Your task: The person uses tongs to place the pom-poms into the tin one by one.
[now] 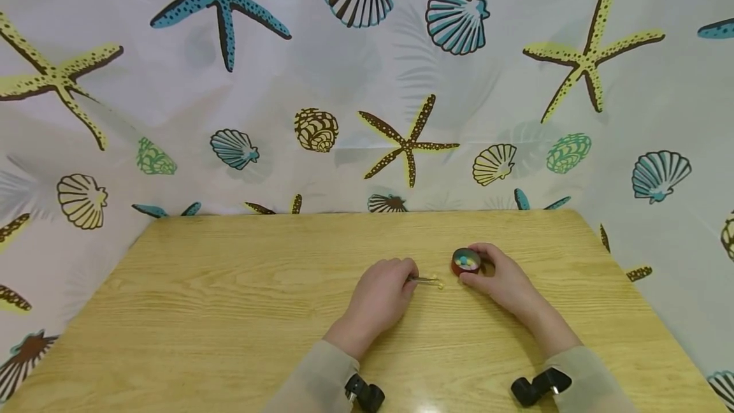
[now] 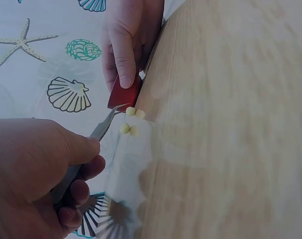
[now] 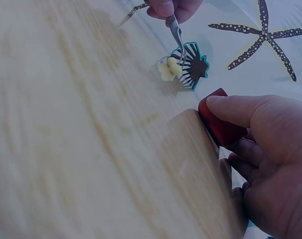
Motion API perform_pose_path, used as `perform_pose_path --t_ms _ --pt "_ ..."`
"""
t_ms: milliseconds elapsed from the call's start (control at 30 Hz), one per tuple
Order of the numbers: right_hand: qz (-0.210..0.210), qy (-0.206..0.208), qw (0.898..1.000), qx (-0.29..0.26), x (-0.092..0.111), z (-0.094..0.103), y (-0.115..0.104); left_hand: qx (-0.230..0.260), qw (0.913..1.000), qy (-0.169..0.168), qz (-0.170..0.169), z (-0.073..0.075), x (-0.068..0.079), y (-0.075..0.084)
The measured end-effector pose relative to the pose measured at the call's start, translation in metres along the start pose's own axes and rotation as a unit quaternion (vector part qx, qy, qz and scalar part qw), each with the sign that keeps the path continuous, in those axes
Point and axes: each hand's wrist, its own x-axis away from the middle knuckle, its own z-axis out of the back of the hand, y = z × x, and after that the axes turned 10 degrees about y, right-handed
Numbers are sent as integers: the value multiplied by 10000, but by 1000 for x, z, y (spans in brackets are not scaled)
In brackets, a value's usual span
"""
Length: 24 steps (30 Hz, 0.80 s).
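My left hand (image 1: 381, 292) pinches metal tweezers (image 1: 424, 280) between thumb and fingers, their tips pointing right. At those tips are a couple of small yellow balls (image 2: 131, 111), close over the glossy tabletop, which mirrors them in the left wrist view. I cannot tell whether the tips grip one. With thumb and fingers, my right hand (image 1: 507, 282) holds a small round red tin (image 3: 223, 119) by its sides. The tin stands just right of the tweezers, its top open. Inside it lie several small pieces (image 1: 467, 262) in yellow, blue and white.
Both hands work over a light wooden table (image 1: 229, 292), right of its middle. A white cloth (image 1: 367, 81) printed with starfish and shells hangs behind the table and along its sides. A small black camera (image 1: 366, 394) is on the left wrist, another (image 1: 539, 387) on the right.
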Motion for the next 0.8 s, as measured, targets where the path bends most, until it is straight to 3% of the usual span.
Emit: perform_pose_path --t_ms 800 --pt "18 12 10000 -81 0 0 1 -76 9998 9 -156 -1 3 0"
